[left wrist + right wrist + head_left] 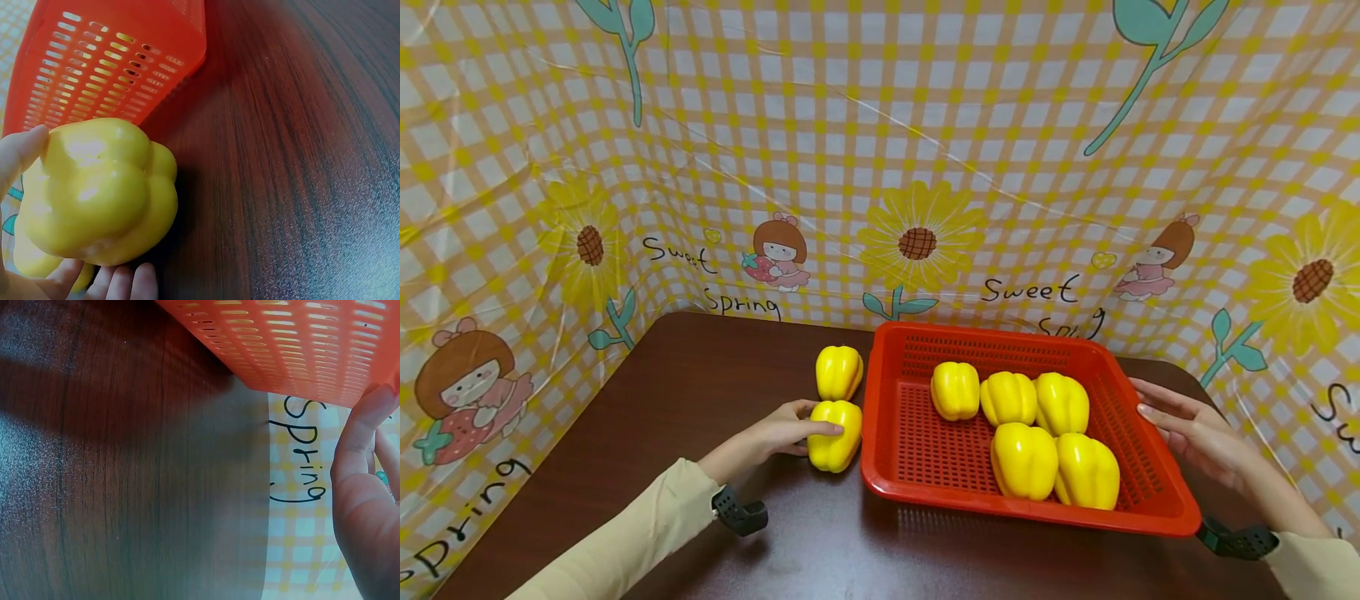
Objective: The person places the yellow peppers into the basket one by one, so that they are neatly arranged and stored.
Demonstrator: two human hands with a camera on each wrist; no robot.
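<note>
My left hand (786,429) grips a yellow bell pepper (837,446) just left of the red basket (880,433). In the left wrist view the thumb lies on one side of this pepper (100,187) and the fingertips curl beneath it. Another bell pepper (838,372) stands right behind it on the table. Inside the basket, several yellow bell peppers (1025,461) sit mostly toward the right. At the basket's right rim is my right hand (1206,437), its fairly straight fingers and thumb touching the outer side. The right wrist view shows its thumb (369,419) against the basket wall (300,344).
A dark brown wooden table (700,367) lies under everything. Checked cloth (820,125) with printed flowers and figures hangs at the back and both sides. The basket's slotted walls rise beside the gripped pepper.
</note>
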